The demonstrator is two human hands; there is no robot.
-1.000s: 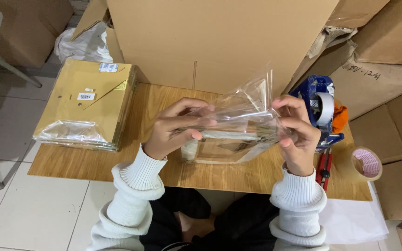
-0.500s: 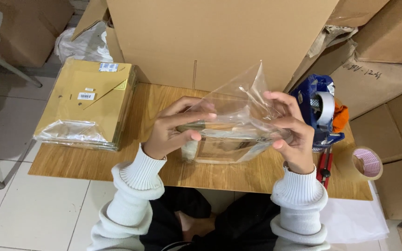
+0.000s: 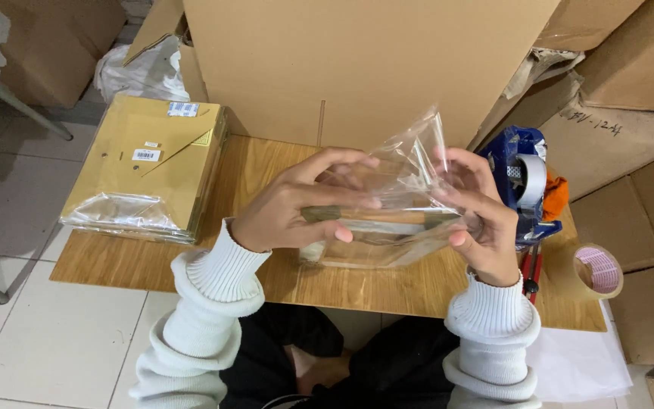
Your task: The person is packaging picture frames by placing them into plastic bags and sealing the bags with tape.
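Clear plastic bag (image 3: 406,201) is held up between both hands just above the wooden worktop (image 3: 266,273), its long axis running left to right and its loose open flap rising toward the big cardboard box (image 3: 357,60) behind. Starting at the far left, a stack of flat tan mailer boxes in clear wrap (image 3: 149,170) lies on the worktop's left end, well apart from the hands. Next comes the left hand (image 3: 289,208), its fingers (image 3: 346,182) spread and curled over the bag's left end, thumb below and the others on top, so they are clamped on the film rather than free. The bag spans the gap between the hands, and a pale strip inside or behind it shows through the film; which of the two cannot be told. The right hand (image 3: 482,223) grips the bag's right end, its fingers (image 3: 463,170) partly inside or behind the film, closed on the plastic with the thumb toward the person. Both hands sit about equally near the bag, one at each end. Just beside the right hand stands a blue tape dispenser (image 3: 520,182), with red-handled pliers (image 3: 531,269) below it and a roll of tan tape (image 3: 596,273) at the worktop's right edge.
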